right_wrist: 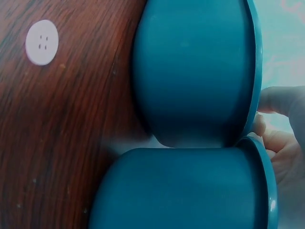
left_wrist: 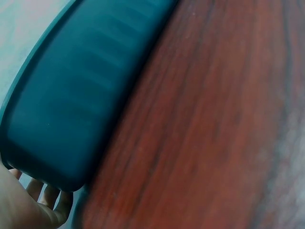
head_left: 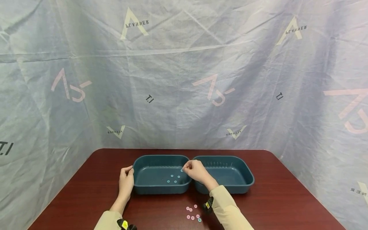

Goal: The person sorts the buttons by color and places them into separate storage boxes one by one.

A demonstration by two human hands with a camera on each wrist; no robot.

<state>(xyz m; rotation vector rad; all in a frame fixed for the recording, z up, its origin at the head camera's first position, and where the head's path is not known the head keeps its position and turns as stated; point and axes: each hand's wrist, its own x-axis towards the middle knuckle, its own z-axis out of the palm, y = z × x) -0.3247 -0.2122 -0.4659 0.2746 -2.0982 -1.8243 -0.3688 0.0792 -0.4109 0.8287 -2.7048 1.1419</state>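
Two blue-green plastic bins stand side by side. My left hand (head_left: 125, 183) holds the left bin (head_left: 161, 190) at its left end; in the left wrist view its fingers (left_wrist: 63, 206) lie against the end wall. Over the right end of that bin, my right hand (head_left: 198, 172) pinches a small blue button (head_left: 182, 170) with thumb and fingertips. Several more blue buttons (head_left: 172, 176) lie on the bin's floor. In the right wrist view, the fingers (right_wrist: 276, 99) show just past the rims where both bins meet.
The right bin (head_left: 240, 189) sits under my right wrist. In front of the bins, several pink buttons (head_left: 192, 218) and one blue-green button (head_left: 199, 220) lie on the dark red wooden table (head_left: 287, 204). A printed grey sheet (head_left: 178, 105) hangs behind.
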